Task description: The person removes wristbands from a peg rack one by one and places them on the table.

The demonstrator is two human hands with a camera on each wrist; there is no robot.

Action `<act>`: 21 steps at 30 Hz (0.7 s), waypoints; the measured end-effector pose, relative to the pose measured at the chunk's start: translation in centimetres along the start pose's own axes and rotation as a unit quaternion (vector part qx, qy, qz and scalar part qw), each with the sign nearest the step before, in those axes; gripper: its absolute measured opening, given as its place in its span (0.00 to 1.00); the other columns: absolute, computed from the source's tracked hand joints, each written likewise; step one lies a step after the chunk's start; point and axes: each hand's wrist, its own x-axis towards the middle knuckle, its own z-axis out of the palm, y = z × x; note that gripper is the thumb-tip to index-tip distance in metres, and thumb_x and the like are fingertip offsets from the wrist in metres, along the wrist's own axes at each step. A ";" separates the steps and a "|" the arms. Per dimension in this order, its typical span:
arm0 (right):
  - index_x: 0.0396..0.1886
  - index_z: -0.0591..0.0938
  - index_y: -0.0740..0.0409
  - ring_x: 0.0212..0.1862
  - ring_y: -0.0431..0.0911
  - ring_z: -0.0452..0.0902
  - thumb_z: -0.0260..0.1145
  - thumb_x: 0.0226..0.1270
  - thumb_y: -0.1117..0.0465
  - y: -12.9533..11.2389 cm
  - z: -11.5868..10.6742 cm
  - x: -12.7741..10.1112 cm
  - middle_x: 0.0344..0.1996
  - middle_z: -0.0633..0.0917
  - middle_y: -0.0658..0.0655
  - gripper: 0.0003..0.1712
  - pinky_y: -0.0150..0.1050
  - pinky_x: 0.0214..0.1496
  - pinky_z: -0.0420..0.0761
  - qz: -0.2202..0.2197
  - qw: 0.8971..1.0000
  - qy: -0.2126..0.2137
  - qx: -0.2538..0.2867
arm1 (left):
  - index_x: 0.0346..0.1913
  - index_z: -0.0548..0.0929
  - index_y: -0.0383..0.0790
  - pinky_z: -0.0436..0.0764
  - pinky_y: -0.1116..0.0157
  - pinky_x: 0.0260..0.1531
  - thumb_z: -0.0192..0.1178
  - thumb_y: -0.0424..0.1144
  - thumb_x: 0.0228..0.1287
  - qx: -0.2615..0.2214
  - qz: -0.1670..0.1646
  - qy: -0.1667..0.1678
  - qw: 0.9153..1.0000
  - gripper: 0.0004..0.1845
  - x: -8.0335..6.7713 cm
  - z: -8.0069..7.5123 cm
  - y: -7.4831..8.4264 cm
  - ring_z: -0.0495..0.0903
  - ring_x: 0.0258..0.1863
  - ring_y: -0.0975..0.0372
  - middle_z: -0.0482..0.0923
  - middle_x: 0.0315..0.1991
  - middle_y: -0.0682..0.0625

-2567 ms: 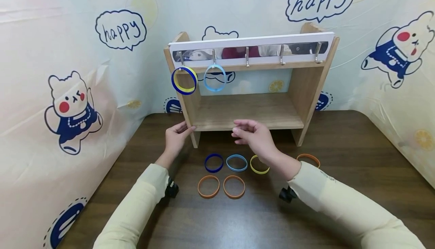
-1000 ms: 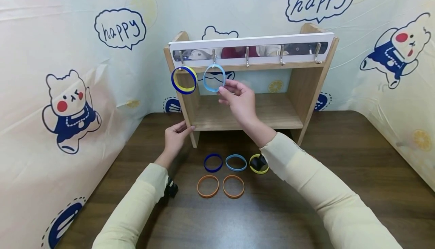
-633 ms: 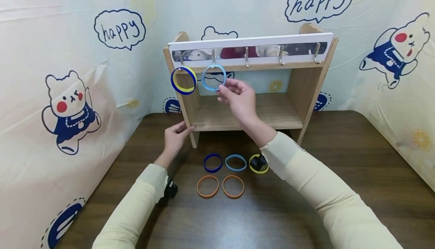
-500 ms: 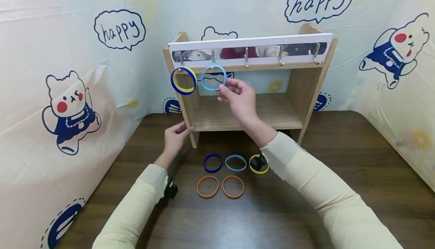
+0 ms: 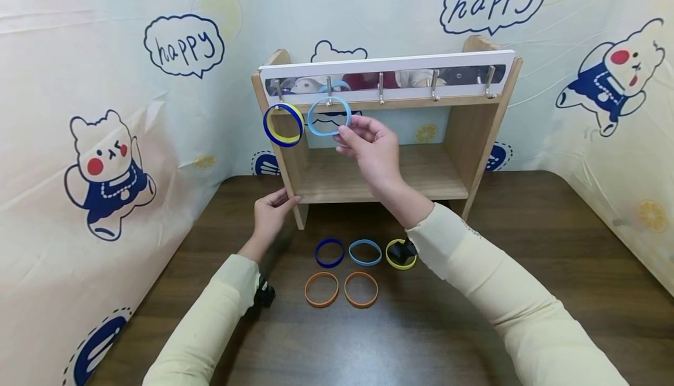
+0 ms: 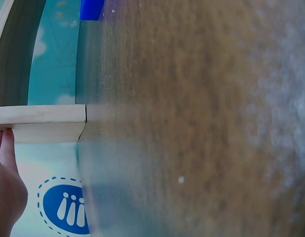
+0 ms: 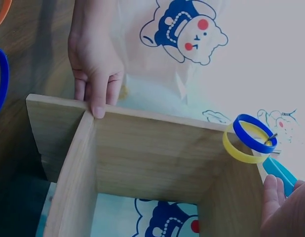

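Note:
My right hand [image 5: 376, 149] pinches a light blue silicone wristband [image 5: 309, 118] by its lower right edge, at the second hook [image 5: 329, 85] from the left. The band's top overlaps the hook tip, and its reflection shows in the strip behind. From the leftmost hook hang a dark blue wristband [image 7: 246, 132] and a yellow wristband [image 7: 236, 153], one against the other. Low on the wooden shelf's left side panel [image 5: 291, 181], my left hand [image 5: 271, 216] grips the edge, thumb in front and fingers on the outer side.
On the table lie a dark blue wristband [image 5: 330, 265], a light blue one [image 5: 365, 264], a yellow one [image 5: 394, 266] partly behind the right wrist camera [image 5: 401, 252], and two orange ones [image 5: 322, 304]. Three bare hooks [image 5: 381, 88] continue rightward along the white hook rail [image 5: 389, 61].
My right hand has risen from before the shelf to the hanging light blue wristband and taken hold of it. The band has since shifted slightly up and left. My left hand has stayed put.

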 end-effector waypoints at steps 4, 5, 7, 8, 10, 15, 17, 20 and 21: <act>0.45 0.80 0.67 0.39 0.51 0.85 0.67 0.64 0.69 -0.4 0.1 -0.3 0.38 0.84 0.64 0.11 0.41 0.42 0.84 -0.003 1.000 -0.004 0.012 | 0.53 0.85 0.35 0.82 0.65 0.44 0.73 0.41 0.56 -0.001 -0.003 -0.005 1.000 0.22 -0.1 -0.1 0.1 0.83 0.47 0.59 0.83 0.47 0.40; 0.45 0.80 0.67 0.38 0.50 0.85 0.68 0.64 0.69 -0.5 0.0 -0.4 0.38 0.84 0.64 0.11 0.42 0.42 0.84 -0.005 1.000 -0.005 0.011 | 0.53 0.85 0.35 0.82 0.65 0.45 0.73 0.41 0.56 -0.001 -0.005 -0.005 1.000 0.22 -0.1 -0.1 0.1 0.83 0.47 0.58 0.83 0.48 0.40; 0.46 0.81 0.67 0.38 0.50 0.86 0.68 0.64 0.69 -0.7 0.0 -0.7 0.38 0.84 0.64 0.11 0.42 0.42 0.84 -0.009 1.000 -0.007 0.008 | 0.52 0.85 0.36 0.82 0.65 0.44 0.73 0.43 0.55 0.001 0.000 -0.001 1.000 0.23 0.1 -0.1 -0.4 0.83 0.47 0.59 0.83 0.47 0.40; 0.46 0.81 0.67 0.38 0.50 0.86 0.68 0.64 0.69 -0.8 0.0 -0.8 0.39 0.84 0.65 0.12 0.42 0.42 0.84 -0.011 1.000 -0.009 0.005 | 0.52 0.85 0.35 0.82 0.65 0.44 0.74 0.44 0.55 0.002 0.000 0.001 1.000 0.24 0.1 -0.1 -0.4 0.83 0.46 0.58 0.84 0.47 0.40; 0.46 0.81 0.67 0.38 0.50 0.86 0.68 0.64 0.69 -1.0 -0.2 -1.0 0.39 0.85 0.65 0.12 0.43 0.42 0.85 -0.014 1.000 -0.012 0.003 | 0.52 0.85 0.35 0.82 0.65 0.43 0.74 0.44 0.54 0.003 0.001 0.004 1.000 0.24 0.1 0.0 -0.4 0.83 0.46 0.58 0.84 0.47 0.41; 0.47 0.81 0.66 0.38 0.52 0.85 0.68 0.64 0.68 -1.5 -0.9 -1.8 0.39 0.85 0.63 0.12 0.43 0.42 0.84 -0.010 1.000 -0.020 -0.006 | 0.52 0.85 0.35 0.82 0.65 0.42 0.74 0.45 0.53 0.003 0.000 0.007 1.000 0.25 0.1 0.0 -0.4 0.84 0.46 0.58 0.84 0.46 0.41; 0.47 0.81 0.65 0.38 0.51 0.85 0.68 0.65 0.67 -1.6 -1.2 -2.1 0.40 0.86 0.63 0.12 0.43 0.42 0.84 -0.008 1.000 -0.024 -0.012 | 0.52 0.85 0.35 0.82 0.65 0.43 0.74 0.45 0.54 0.004 0.000 0.006 1.000 0.25 0.1 0.0 -0.4 0.83 0.46 0.58 0.84 0.46 0.41; 0.46 0.81 0.65 0.37 0.49 0.85 0.67 0.65 0.68 -1.6 -1.7 -2.5 0.40 0.86 0.63 0.11 0.43 0.42 0.84 -0.005 0.999 -0.032 -0.016 | 0.52 0.85 0.35 0.82 0.65 0.44 0.74 0.45 0.54 0.006 -0.001 0.004 1.000 0.25 0.1 0.0 -0.5 0.83 0.47 0.58 0.84 0.47 0.41; 0.46 0.81 0.66 0.37 0.49 0.85 0.67 0.65 0.68 -1.6 -1.9 -2.7 0.39 0.86 0.63 0.11 0.43 0.42 0.84 -0.004 0.999 -0.032 -0.016 | 0.52 0.85 0.36 0.82 0.65 0.44 0.74 0.46 0.54 0.008 -0.001 0.004 1.000 0.25 0.1 0.0 -0.5 0.83 0.47 0.58 0.84 0.47 0.41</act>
